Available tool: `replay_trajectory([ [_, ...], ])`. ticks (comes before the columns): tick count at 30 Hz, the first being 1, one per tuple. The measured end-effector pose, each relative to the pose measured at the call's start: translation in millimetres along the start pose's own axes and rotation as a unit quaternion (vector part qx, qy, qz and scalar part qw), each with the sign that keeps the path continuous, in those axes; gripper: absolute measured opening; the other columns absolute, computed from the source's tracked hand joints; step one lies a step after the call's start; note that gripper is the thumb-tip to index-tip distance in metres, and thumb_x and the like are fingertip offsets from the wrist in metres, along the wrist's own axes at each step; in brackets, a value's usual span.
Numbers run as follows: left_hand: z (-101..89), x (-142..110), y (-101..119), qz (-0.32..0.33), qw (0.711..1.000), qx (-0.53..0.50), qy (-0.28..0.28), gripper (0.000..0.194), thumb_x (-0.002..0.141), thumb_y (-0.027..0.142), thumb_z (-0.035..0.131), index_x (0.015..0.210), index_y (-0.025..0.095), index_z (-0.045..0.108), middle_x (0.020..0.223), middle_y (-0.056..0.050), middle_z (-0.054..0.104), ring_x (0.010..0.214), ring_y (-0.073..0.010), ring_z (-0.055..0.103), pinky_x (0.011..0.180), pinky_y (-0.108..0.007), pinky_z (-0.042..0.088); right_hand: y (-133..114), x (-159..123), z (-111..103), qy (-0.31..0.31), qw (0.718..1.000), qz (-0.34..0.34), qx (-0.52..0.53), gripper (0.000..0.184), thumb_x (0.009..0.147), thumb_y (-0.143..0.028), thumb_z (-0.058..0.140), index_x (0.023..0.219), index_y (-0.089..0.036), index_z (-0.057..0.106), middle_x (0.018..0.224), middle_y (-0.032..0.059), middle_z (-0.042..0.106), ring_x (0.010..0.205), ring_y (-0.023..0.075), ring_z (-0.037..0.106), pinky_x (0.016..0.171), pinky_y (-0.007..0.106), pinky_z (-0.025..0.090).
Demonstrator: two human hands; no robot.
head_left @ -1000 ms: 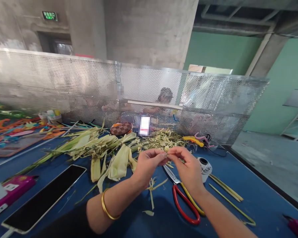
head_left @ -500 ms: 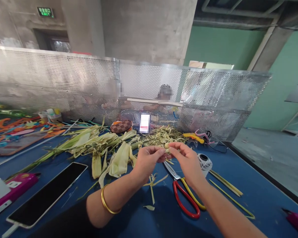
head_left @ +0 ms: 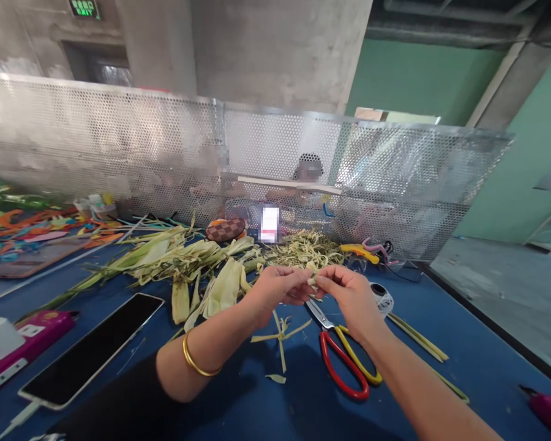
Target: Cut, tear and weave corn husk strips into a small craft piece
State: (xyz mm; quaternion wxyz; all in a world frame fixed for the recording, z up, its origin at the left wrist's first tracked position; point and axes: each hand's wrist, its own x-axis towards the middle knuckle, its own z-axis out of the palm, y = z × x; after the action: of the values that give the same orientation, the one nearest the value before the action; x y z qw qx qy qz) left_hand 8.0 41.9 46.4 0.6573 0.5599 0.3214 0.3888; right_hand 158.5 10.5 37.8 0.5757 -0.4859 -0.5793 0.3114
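Left hand [head_left: 275, 290]: pinching small pale husk-like piece [head_left: 313, 279], likely steadying it
Right hand [head_left: 354, 299]: pinching its other side, probably for fine control
Piece: between both hands' fingertips, above blue tabletop [head_left: 239, 404]
Red-and-yellow-handled metal scissors [head_left: 320, 315]: handles toward near edge, presumably for easy grabbing
Shredded pale-green heap [head_left: 313, 246]: toward far edge, seemingly leaving working room
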Motion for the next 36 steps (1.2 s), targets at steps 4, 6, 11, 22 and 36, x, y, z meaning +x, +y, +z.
replay_trajectory([
  [4, -0.8, -1.0, -1.3, 0.023, 0.998, 0.051, 0.006, 0.022, 0.065, 0.041, 0.072, 0.064, 0.02, 0.071, 0.068, -0.005, 0.071, 0.059, -0.0123, 0.06, 0.059, -0.022, 0.047, -5.1, -2.0, 0.6, -0.013, 1.0, -0.009, -0.021, 0.017, 0.073, -0.033, 0.063, 0.065, -0.018, 0.063, 0.056, -0.0017, 0.059, 0.056, 0.0146, 0.055, 0.056, 0.027, 0.044],
  [6, -0.5, -0.5, -3.8, 0.039, 0.998, 0.057, 0.012, 0.022, 0.065, 0.04, 0.073, 0.062, 0.019, 0.07, 0.065, -0.004, 0.07, 0.058, -0.0118, 0.06, 0.06, -0.022, 0.047, -6.7, -2.7, 1.3, -0.016, 0.999, -0.008, -0.034, 0.018, 0.073, -0.034, 0.062, 0.063, -0.018, 0.062, 0.055, -0.0019, 0.058, 0.055, 0.0146, 0.055, 0.056, 0.027, 0.043],
  [11, -0.9, 0.9, -5.6, 0.049, 0.997, 0.064, 0.003, 0.017, 0.066, 0.036, 0.072, 0.062, 0.019, 0.07, 0.064, -0.003, 0.07, 0.058, -0.0113, 0.06, 0.061, -0.022, 0.047, -4.7, -2.4, 1.5, -0.018, 0.998, -0.007, -0.052, 0.014, 0.072, -0.029, 0.061, 0.063, -0.019, 0.063, 0.054, -0.0025, 0.058, 0.054, 0.0138, 0.054, 0.056, 0.026, 0.042],
  [22, -3.3, 4.0, -2.6, -0.056, 0.998, -0.025, 0.032, 0.013, 0.067, 0.029, 0.073, 0.062, 0.017, 0.069, 0.063, -0.004, 0.069, 0.055, -0.0098, 0.059, 0.061, -0.022, 0.049, 1.8, 1.7, -3.8, -0.034, 0.999, 0.012, 0.012, 0.018, 0.077, -0.034, 0.06, 0.076, -0.018, 0.067, 0.064, 0.0001, 0.064, 0.06, 0.0152, 0.059, 0.066, 0.031, 0.047],
  [36, -2.7, 2.0, 1.3, -0.071, 0.997, 0.01, 0.033, 0.013, 0.073, 0.02, 0.064, 0.061, 0.016, 0.068, 0.058, 0.0, 0.065, 0.055, -0.0096, 0.059, 0.064, -0.022, 0.048, 6.5, 2.0, -7.4, -0.032, 0.96, -0.189, -0.203, 0.008, 0.08, -0.027, 0.06, 0.078, -0.022, 0.067, 0.082, 0.0032, 0.067, 0.075, 0.0173, 0.061, 0.07, 0.033, 0.048],
])
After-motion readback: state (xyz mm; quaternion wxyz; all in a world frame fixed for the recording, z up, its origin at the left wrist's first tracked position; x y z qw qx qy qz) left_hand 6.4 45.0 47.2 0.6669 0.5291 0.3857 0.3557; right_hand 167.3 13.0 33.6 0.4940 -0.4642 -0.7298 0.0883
